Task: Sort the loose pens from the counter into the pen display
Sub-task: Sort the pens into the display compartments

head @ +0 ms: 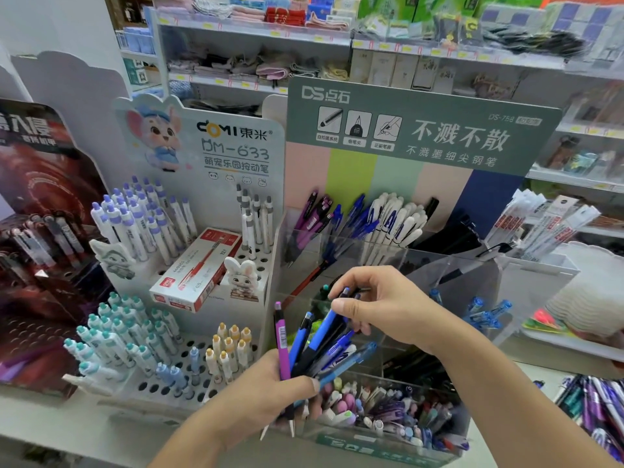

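My left hand [270, 396] grips a fanned bunch of loose pens [317, 346], blue, black and one purple, tips down, in front of the pen display. My right hand [381, 305] reaches in from the right and pinches the top of a blue pen [326, 327] in that bunch between thumb and fingers. The clear acrylic pen display [452, 265] with the green header card stands behind both hands. Its back compartments hold purple, blue and white pens; the front compartment [388, 410] is packed with mixed pens.
A white peg-hole pen stand [175, 366] with a red pen box [199, 268] on it sits to the left. A dark red display [40, 231] stands far left. More loose pens [594, 400] lie on the counter at right. Shelves fill the background.
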